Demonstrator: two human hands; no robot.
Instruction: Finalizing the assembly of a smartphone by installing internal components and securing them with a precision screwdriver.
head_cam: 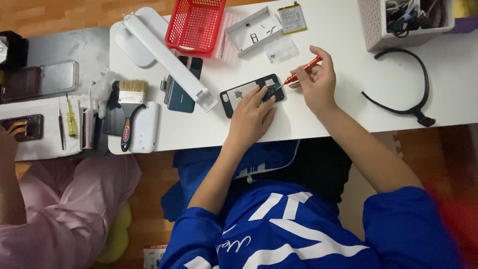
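An opened black phone (238, 94) lies face down on the white table (343, 104), its inner parts showing. My left hand (251, 117) rests on the phone's near end, fingers pressing it flat. My right hand (316, 82) grips a thin orange screwdriver (304, 68), whose tip touches the phone's right end.
A red basket (195, 25), a white desk lamp (164, 55), a white parts tray (253, 30), a flat battery (292, 18) and a dark phone (180, 97) lie behind. A brush (130, 107) is at the left. A black headband (403, 94) and a pink bin (398, 22) are at the right. Another person in pink (64, 209) sits to the left.
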